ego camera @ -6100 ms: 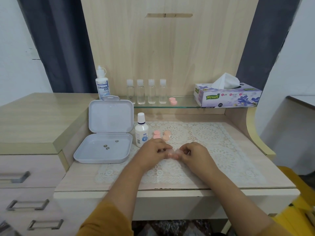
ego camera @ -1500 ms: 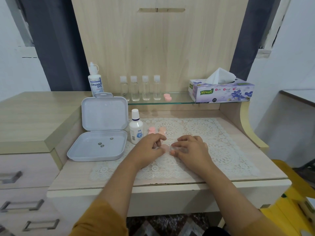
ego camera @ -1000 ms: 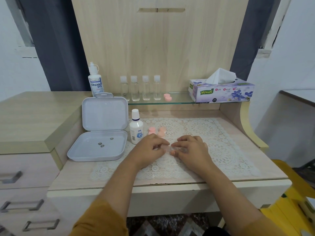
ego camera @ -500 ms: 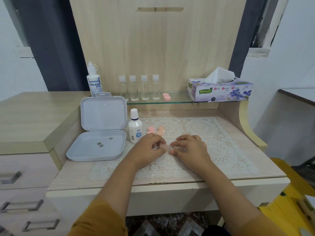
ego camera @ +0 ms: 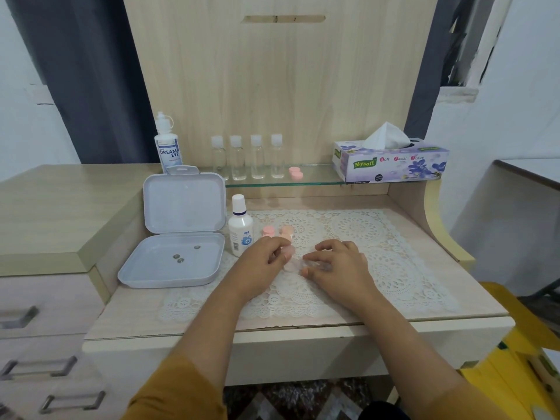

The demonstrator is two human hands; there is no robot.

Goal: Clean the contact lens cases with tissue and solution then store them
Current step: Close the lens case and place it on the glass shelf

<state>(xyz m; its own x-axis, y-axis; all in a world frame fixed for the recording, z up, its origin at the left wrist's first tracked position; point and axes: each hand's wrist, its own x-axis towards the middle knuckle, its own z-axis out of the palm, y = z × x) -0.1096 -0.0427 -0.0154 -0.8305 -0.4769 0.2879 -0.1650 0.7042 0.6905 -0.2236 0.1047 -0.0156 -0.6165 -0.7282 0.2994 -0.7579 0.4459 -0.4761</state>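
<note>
Your left hand [ego camera: 266,259] and right hand [ego camera: 336,265] met over the lace mat [ego camera: 378,256] on the pale wood bench [ego camera: 448,310]. Between them sat a clear lens case [ego camera: 298,264], resting on the mat. Left fingers [ego camera: 280,253] curled and pinched a pink cap [ego camera: 289,251] at the case's left end; right fingers [ego camera: 315,262] curled over the case's right part, holding it down. Two more pink caps [ego camera: 277,231] stood just behind your left hand, beside a small white bottle [ego camera: 240,227]. Left of that lay an open grey box [ego camera: 172,262], lid upright, with three small dark bits inside the tray. A glass shelf [ego camera: 318,180] ran along the back under a tall wood panel [ego camera: 278,80]. On it: a solution bottle [ego camera: 167,147] at the left, four clear small bottles [ego camera: 247,157] in a row, another pink case [ego camera: 296,173], and a tissue box [ego camera: 391,163] at the right with a tissue sticking up. A higher wood top [ego camera: 60,213] with drawers [ego camera: 36,322] stood at the left. Dark curtains [ego camera: 91,71] hung either side of the panel against white walls [ego camera: 515,116]. Something yellow [ego camera: 515,344] showed at lower right; I couldn't tell what it was.
</note>
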